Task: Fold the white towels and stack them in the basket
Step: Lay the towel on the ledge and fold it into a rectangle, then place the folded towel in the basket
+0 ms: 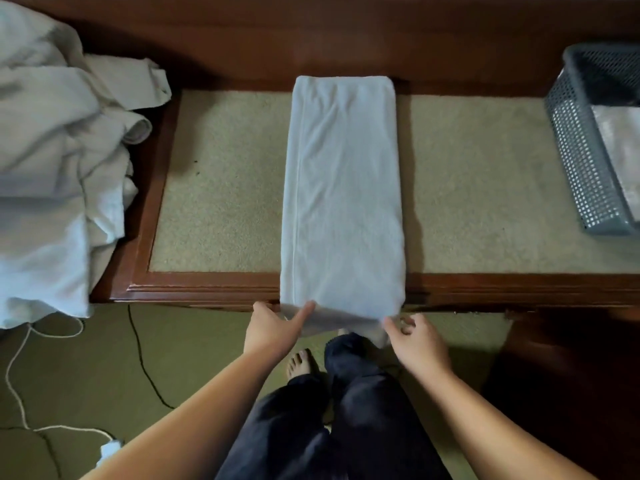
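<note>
towel (343, 188): folded strip on bench (201, 289), long axis running straight away from hands, near end overhanging | left hand (273, 330), right hand (419, 341): pinching near corners, equally close | basket (585, 168): far right

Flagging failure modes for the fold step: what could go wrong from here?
1. The towel hangs over the near edge of the table; if either hand slips, that end may drop toward the floor.
2. The left hand and right hand hold only the corners, so the next fold could skew.
3. The basket sits far right, partly out of view: a long carry could loosen the fold.
</note>
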